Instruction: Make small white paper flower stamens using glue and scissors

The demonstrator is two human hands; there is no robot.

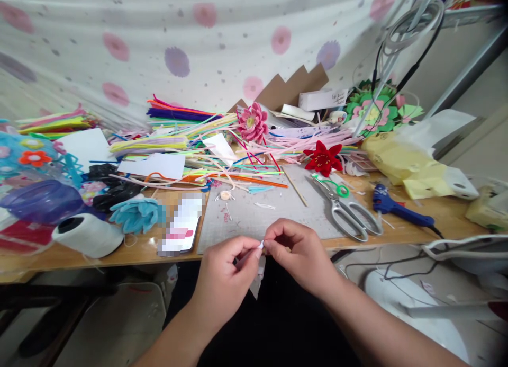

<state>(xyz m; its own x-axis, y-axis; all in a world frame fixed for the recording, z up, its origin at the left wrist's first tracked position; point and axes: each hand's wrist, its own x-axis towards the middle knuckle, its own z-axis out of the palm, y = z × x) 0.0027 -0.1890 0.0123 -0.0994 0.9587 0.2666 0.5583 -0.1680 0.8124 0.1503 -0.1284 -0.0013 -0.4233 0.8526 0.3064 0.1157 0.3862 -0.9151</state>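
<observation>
Two hands, a left hand (224, 277) and a right hand (299, 256), with one white strip (261, 244); one pair of scissors (349, 211), one glue gun (397, 208), one thread spool (89, 234), one phone (182, 224); three single flowers: pink flower (253, 122), red flower (323, 158), blue flower (137, 213).

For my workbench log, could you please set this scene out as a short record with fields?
Left hand: pinches a thin white strip, just in front of the table edge
Right hand: pinches the same strip's end
Nearest on table: grey mat, scissors, blue glue gun
Flowers: red flower, pink flower, blue flower
Behind: pile of pipe cleaners
</observation>
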